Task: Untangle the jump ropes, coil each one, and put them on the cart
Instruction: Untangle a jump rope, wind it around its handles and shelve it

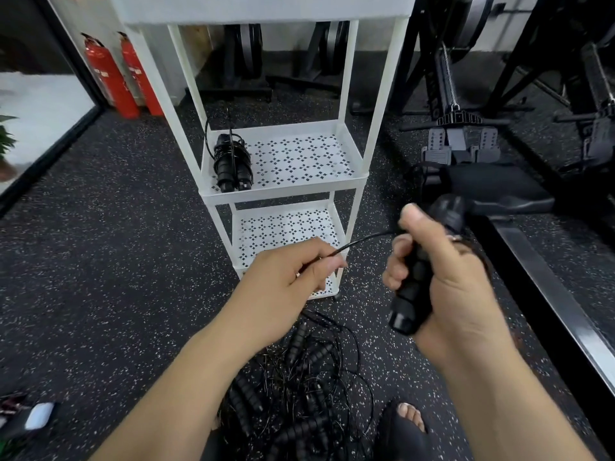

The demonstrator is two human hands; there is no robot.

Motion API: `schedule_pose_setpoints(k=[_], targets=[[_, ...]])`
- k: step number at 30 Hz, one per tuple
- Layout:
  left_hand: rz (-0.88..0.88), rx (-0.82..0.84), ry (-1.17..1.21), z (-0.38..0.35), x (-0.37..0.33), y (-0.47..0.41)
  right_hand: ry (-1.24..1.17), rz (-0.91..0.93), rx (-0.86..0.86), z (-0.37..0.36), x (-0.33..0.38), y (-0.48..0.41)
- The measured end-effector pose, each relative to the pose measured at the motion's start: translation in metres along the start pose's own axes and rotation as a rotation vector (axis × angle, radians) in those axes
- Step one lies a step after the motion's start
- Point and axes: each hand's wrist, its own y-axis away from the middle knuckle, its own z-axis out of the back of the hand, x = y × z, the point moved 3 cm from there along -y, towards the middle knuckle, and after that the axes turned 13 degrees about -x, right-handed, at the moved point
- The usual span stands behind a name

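The worry is the pile (299,394) at my feet; if the cord (362,239) I am working trails back into it, a hard pull would likely cinch a knot or drag other ropes up with it; I cannot see where the cord goes below my left hand (289,274). The cord is thin and springy, so a loose pinch could let it whip free and undo the coil; my right foot stands just beside the pile and could catch a loop.

My left hand is held out low in front of the cart (352,191), knuckles up, fingers curled, pinching the cord at the fingertips; the cord arcs across to my right hand (446,277). That hand is higher and to the right, fist closed round a handle (411,294), thumb on top; a 2nd dark end shows above it. 1 coiled rope (231,161) already lies on the cart's middle shelf, at its left side.
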Motion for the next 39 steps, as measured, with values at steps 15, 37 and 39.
schedule_pose_setpoints(k=[15, 37, 39], targets=[[0.018, 0.079, -0.103, 0.002, 0.011, 0.001, -0.041, 0.176, -0.115, 0.009, 0.015, -0.004], [-0.029, 0.039, -0.012, -0.003, -0.004, 0.003, 0.047, 0.007, -0.04, -0.006, 0.002, 0.008], [-0.065, 0.052, 0.03, -0.006, -0.007, 0.004, 0.159, 0.018, 0.0, -0.011, -0.006, 0.011]])
